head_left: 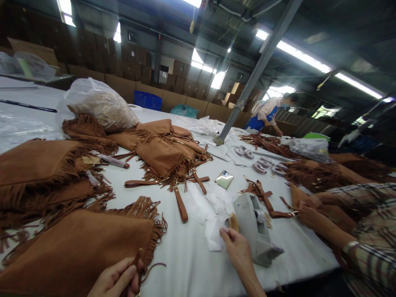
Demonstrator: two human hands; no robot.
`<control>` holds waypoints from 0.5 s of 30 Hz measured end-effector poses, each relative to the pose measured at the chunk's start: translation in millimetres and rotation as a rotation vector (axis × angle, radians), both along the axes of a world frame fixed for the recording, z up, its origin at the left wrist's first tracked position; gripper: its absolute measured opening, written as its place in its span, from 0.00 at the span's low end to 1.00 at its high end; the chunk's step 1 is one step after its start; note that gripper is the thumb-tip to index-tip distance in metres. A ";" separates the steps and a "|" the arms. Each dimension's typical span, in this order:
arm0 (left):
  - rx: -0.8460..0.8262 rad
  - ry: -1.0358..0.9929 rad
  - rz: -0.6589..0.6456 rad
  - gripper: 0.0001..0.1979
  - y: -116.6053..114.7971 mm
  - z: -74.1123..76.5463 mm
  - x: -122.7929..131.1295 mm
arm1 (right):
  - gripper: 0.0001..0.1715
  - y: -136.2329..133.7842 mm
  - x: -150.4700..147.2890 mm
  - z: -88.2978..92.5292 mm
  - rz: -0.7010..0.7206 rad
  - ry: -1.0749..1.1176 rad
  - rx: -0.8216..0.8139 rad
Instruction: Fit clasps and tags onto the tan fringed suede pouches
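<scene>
My left hand (116, 278) is closed round a narrow brown leather strap (138, 258) with a bit of gold-coloured metal at its tip. Under and beside it lies a brown fringed suede bag (80, 243). My right hand (239, 251) has thumb and forefinger pinched at the edge of a thin white sheet of paper (214, 237). Just right of those fingers stands a grey tape dispenser (255, 231) with a roll of tan tape (234, 222). More white paper (216, 196) lies crumpled behind it.
More fringed bags (161, 154) with wrist straps lie mid-table. A phone (224, 179), loose brown straps (260, 192) and rolled pale straps (261, 166) sit behind the dispenser. At right, a co-worker's hands (312, 210) hold a brown piece. A metal post (247, 90) rises from the table.
</scene>
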State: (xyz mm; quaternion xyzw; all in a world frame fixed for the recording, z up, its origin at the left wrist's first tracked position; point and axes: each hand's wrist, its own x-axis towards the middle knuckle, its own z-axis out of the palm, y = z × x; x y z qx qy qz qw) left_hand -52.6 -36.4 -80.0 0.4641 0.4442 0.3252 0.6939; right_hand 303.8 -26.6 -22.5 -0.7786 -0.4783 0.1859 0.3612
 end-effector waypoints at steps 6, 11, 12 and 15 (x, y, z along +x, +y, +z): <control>-0.014 -0.004 0.101 0.22 -3.9 22.8 7.5 | 0.26 -0.7 -68.9 7.5 0.158 0.255 -0.048; -0.019 -0.024 0.026 0.23 0.3 40.5 3.6 | 0.23 -5.4 -129.2 -2.6 0.384 0.382 -0.099; -0.024 -0.028 -0.002 0.24 1.6 42.2 1.4 | 0.21 -8.1 -138.3 -4.4 0.429 0.386 -0.096; -0.034 -0.045 -0.096 0.24 3.6 44.0 -4.0 | 0.16 -20.8 -162.4 -7.1 0.531 0.310 -0.060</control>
